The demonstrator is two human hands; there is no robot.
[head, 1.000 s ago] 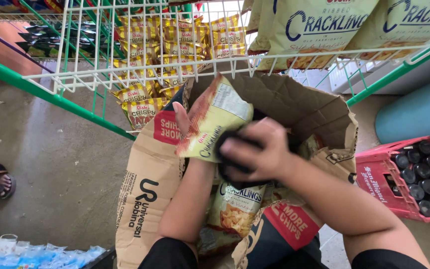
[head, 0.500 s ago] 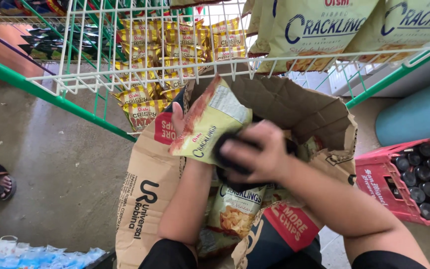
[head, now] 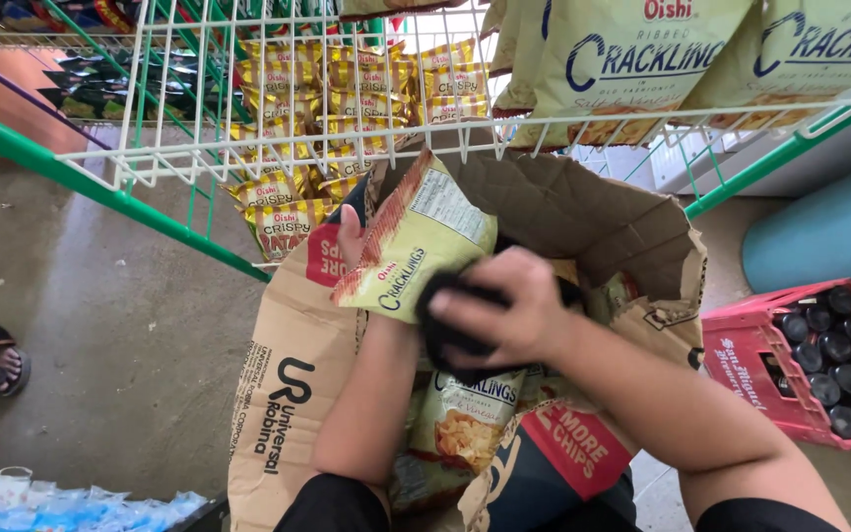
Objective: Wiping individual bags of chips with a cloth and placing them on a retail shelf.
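The left hand (head: 352,236) holds a pale yellow-green foil snack bag (head: 416,241) upright by its left edge, above the open mouth of a torn brown cardboard carton (head: 293,384). Just below and right of the bag, the right hand (head: 509,310) is closed around a black cloth (head: 445,330), apparently pressed to the bag's lower corner. More snack bags (head: 465,424) lie inside the carton, beneath a white wire shelf (head: 278,158).
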